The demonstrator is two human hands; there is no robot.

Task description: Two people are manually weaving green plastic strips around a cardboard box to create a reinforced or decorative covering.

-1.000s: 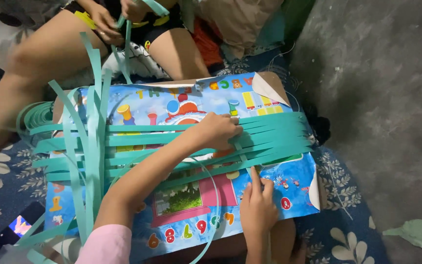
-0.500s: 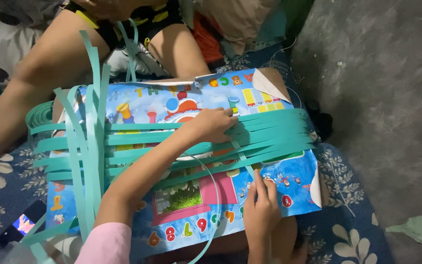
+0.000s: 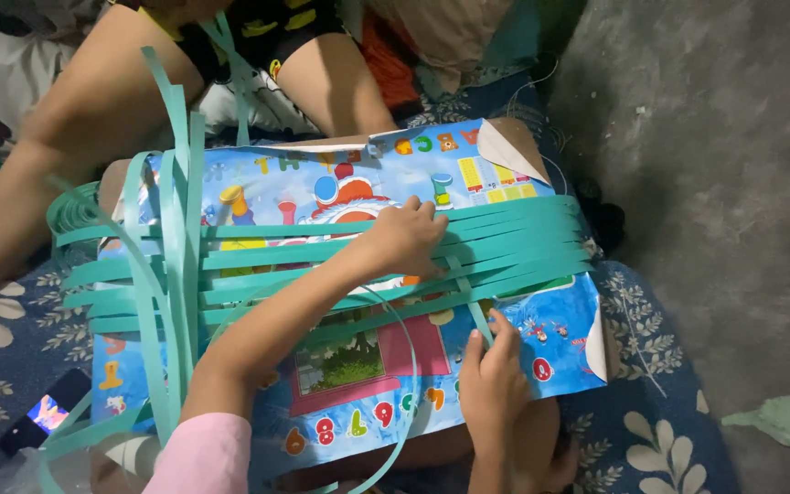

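Weaving on a picture board: my left hand [image 3: 406, 240] lies palm-down on the band of teal paper strips [image 3: 505, 245], fingers spread and pressing the horizontal strips flat against the colourful poster board [image 3: 340, 183] rather than closing around any one of them. Just below and to the right of that pressing hand, my right hand [image 3: 494, 375] pinches the lower end of a single crossing strip [image 3: 468, 297] between thumb and fingertips; the strip runs up from the pinch at a slant and passes through the horizontal band right beside the left hand's fingers. From here I cannot tell exactly which strips it goes over and which under.

Well to the left of both hands, a bundle of upright strips [image 3: 174, 274] crosses the same band and curls up past the board's top edge. A loose thin strip [image 3: 409, 366] arcs down between my two forearms. My pink sleeve [image 3: 203, 457] shows at the near edge.

Beyond the board, away from my grip, a second person's bare legs [image 3: 75, 119] rest against its far side. A phone [image 3: 43, 412] with a lit screen lies on the floral cloth [image 3: 651, 430], far left of the hands.
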